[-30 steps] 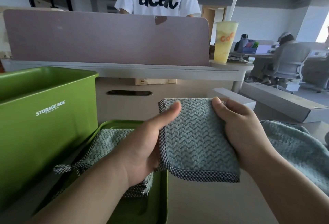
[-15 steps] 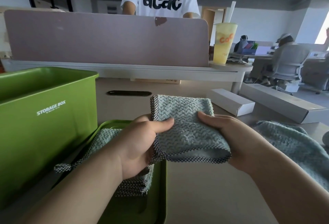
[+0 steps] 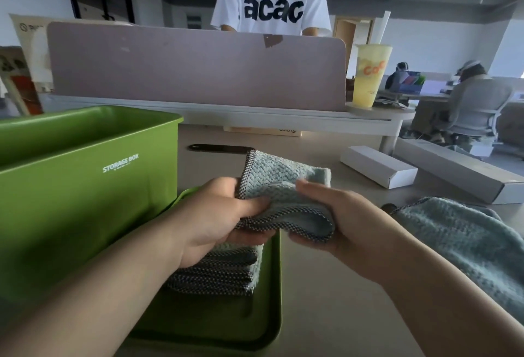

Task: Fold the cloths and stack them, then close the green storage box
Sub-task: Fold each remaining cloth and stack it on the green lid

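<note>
Both hands hold a folded teal cloth point(image 3: 280, 186) with a checked border, nearly flat above the desk. My left hand point(image 3: 215, 220) pinches its left edge, thumb on top. My right hand point(image 3: 340, 223) grips its right side, fingers over the top and thumb under. Beneath them a stack of folded cloths point(image 3: 224, 271) lies on the green lid point(image 3: 255, 328). The open green storage box point(image 3: 85, 186) stands at the left. Another teal cloth point(image 3: 459, 243) lies loose at the right.
Two long white cartons point(image 3: 380, 166) point(image 3: 465, 172) lie on the desk at the back right. A grey partition point(image 3: 198, 64) runs across the back with a yellow drink cup point(image 3: 368, 76) at its end. A person in a white T-shirt stands behind it.
The cloth has tipped from upright facing me to nearly flat and moved lower and left, closer to the stack on the lid. Both hands kept their hold.
</note>
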Motion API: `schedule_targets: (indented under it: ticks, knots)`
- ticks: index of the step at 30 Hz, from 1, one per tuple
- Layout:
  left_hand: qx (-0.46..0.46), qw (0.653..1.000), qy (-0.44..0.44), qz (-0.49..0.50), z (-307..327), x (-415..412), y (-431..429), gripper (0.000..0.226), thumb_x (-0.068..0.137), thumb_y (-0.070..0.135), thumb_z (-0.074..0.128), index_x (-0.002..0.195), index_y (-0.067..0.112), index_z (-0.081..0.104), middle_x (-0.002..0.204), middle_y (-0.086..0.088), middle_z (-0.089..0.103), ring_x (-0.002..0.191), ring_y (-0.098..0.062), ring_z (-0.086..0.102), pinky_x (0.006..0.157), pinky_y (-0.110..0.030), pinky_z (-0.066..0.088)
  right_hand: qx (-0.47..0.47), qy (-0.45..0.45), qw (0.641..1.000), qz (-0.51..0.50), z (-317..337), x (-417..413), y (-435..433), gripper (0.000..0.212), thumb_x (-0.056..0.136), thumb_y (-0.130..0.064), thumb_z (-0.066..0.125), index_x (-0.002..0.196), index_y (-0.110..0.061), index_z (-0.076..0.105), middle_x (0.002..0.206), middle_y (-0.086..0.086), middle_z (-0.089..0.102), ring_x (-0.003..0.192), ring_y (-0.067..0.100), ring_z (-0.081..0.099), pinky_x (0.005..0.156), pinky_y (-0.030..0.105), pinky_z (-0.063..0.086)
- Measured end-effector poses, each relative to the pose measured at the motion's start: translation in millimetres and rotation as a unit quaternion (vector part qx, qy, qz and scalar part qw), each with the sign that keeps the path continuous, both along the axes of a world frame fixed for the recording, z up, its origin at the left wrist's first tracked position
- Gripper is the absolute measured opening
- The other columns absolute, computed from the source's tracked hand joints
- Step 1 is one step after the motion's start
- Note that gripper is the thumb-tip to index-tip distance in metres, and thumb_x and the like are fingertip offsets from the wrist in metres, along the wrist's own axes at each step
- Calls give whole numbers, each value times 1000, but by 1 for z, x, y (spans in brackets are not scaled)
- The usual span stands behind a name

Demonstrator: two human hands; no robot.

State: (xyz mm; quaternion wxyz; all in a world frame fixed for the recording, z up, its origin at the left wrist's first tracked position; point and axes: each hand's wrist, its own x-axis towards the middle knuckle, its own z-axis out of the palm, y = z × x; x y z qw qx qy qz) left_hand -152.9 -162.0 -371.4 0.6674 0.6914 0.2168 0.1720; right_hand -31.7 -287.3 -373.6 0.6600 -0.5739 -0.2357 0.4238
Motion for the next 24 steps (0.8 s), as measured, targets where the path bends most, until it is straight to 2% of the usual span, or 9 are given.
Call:
schedule_targets:
  ticks: [5, 9, 11, 13, 14, 16, 18, 21, 24]
  knots:
    - [26, 999, 0, 38, 1, -19, 9, 9, 89, 13, 62, 85, 6, 67, 81, -13, 75, 66, -23, 71, 55, -31, 59, -43, -34, 998, -14, -3, -21, 10, 20, 81, -17, 71, 93, -1, 70, 77, 10, 69, 62, 16, 63, 57, 29, 57]
    - [35, 996, -24, 81, 4, -39, 21, 18, 83, 22, 70, 92, 6, 69, 101, -12, 73, 92, -23, 69, 69, -36, 60, 0, -53, 998, -33, 5, -36, 25, 14, 83, -10, 68, 95, -2, 69, 80, 9, 74, 60, 15, 67, 53, 23, 55]
    - [3, 993, -56, 101, 6, -46, 30, 16, 82, 24, 69, 88, 10, 70, 100, -7, 71, 94, -21, 66, 70, -36, 61, 47, -26, 998, -13, 11, -42, 38, 23, 84, -8, 64, 106, 1, 66, 95, 13, 75, 75, 23, 70, 63, 26, 58]
    - [-60, 988, -83, 118, 7, -49, 39, 12, 84, 23, 65, 84, 13, 70, 87, -3, 72, 82, -17, 66, 63, -33, 60, 79, 7, 997, 16, 17, -48, 51, 27, 86, -11, 61, 111, -2, 65, 103, 13, 74, 90, 27, 70, 77, 33, 58]
    - [-88, 984, -89, 130, 7, -49, 43, 10, 86, 21, 63, 86, 13, 70, 81, -3, 71, 76, -17, 66, 60, -32, 59, 78, 24, 996, 20, 18, -51, 57, 24, 88, -14, 59, 109, -5, 66, 101, 9, 74, 90, 26, 70, 77, 34, 56]
    - [-113, 980, -68, 147, -1, -49, 51, 9, 89, 16, 61, 89, 10, 67, 77, -5, 70, 67, -17, 66, 54, -30, 60, 29, 40, 999, 18, 11, -56, 66, 19, 90, -18, 58, 104, -9, 67, 91, 8, 72, 77, 22, 67, 59, 29, 55]
    - [-99, 983, -17, 154, -19, -48, 57, 6, 89, 13, 62, 87, 7, 64, 74, -8, 71, 65, -20, 68, 60, -33, 59, -48, 29, 998, 11, -5, -60, 72, 20, 90, -18, 60, 105, -7, 64, 91, 14, 69, 68, 21, 65, 45, 25, 54]
    - [-60, 983, 38, 169, -40, -48, 61, 20, 82, 17, 69, 97, 6, 62, 88, -12, 72, 81, -28, 70, 85, -44, 56, -103, -11, 994, -27, -22, -60, 72, 17, 87, -13, 65, 97, 0, 67, 79, 17, 70, 51, 21, 65, 41, 24, 53]
    - [-41, 985, 43, 164, -41, -48, 60, 37, 68, 32, 74, 101, 16, 66, 94, -6, 75, 88, -28, 71, 89, -48, 54, -93, -53, 993, -58, -21, -55, 68, 14, 87, -14, 66, 92, -1, 67, 75, 14, 71, 50, 20, 66, 42, 23, 52]
